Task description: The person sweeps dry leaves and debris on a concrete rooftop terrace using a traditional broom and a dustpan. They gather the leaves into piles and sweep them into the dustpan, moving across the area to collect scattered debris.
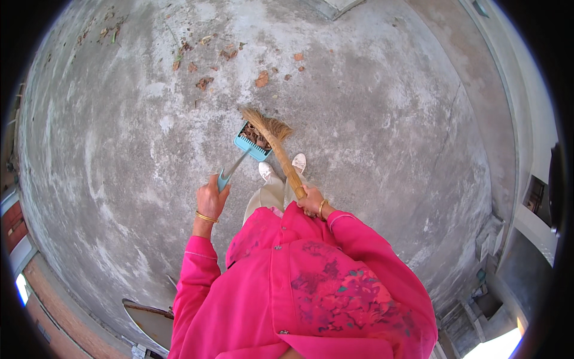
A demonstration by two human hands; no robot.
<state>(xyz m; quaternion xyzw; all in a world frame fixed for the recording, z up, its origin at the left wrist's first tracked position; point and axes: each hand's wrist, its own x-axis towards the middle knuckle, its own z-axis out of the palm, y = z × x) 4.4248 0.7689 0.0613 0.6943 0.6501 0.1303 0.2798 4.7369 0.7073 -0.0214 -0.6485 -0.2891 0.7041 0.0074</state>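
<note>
The left hand [210,196] is gripping the far end of the long handle of a light-blue dustpan [252,142], fingers wrapped fully around it. The pan is resting on the concrete floor [119,149] at roughly 12 o'clock from the person's white shoes [282,166], just ahead of the toes, and is carrying a small heap of brown dry leaves [254,135]. The right hand [311,202] is clamping the wooden stick of a straw broom [270,128]; the bristle head is lying across the pan's mouth at its 2 o'clock side, touching it. The two hands are apart, one on each tool.

Handling, as a judgement: the dustpan is likely thin moulded plastic, light and stiff, with the load sitting far from the grip, so it is tipping easily if the wrist rolls. Hold stays best on the handle end, pan kept level. The broom stick is rigid and light; its bristles are soft and springy, and they are flexing rather than pushing hard. The leaves are brittle and nearly weightless.

More loose leaves [261,79] are lying at 11 to 12 o'clock, well apart from the pan. Whether the pan's front lip is sitting flush on the floor cannot be told from this view.
</note>
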